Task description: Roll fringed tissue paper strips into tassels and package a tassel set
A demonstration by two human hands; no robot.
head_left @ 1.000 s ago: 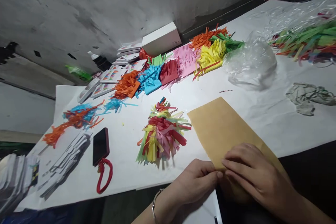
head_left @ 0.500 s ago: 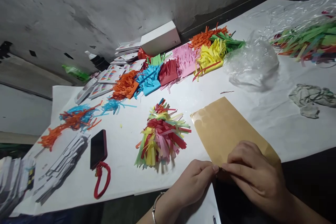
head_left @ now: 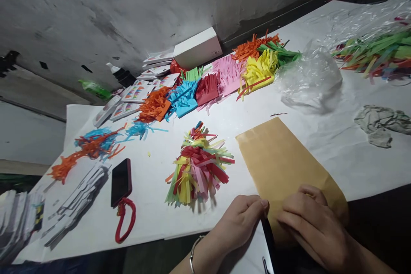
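Observation:
A sheet of brown kraft paper (head_left: 272, 154) lies at the table's front edge, its near part bending over that edge. My left hand (head_left: 240, 218) is closed, thumb and fingers pinching the paper's near left side; a metal bracelet (head_left: 192, 254) is on that wrist. My right hand (head_left: 311, 222) rests on the near part of the sheet with fingers bent and together, gripping it; the fingertips are partly hidden. To the left of the paper lies a multicoloured bundle of fringed paper strips (head_left: 199, 167), which neither hand touches.
Fringed paper stacks (head_left: 207, 87) line the back, beside a white box (head_left: 197, 47). A phone (head_left: 121, 182) with a red strap lies left, near folded white papers (head_left: 77, 201). Clear plastic (head_left: 314, 77) and a crumpled grey cloth (head_left: 379, 124) are at right.
My right hand has moved away from my left thumb, rightward and down along the paper. The left hand keeps its pinch. The brown sheet has shifted slightly right.

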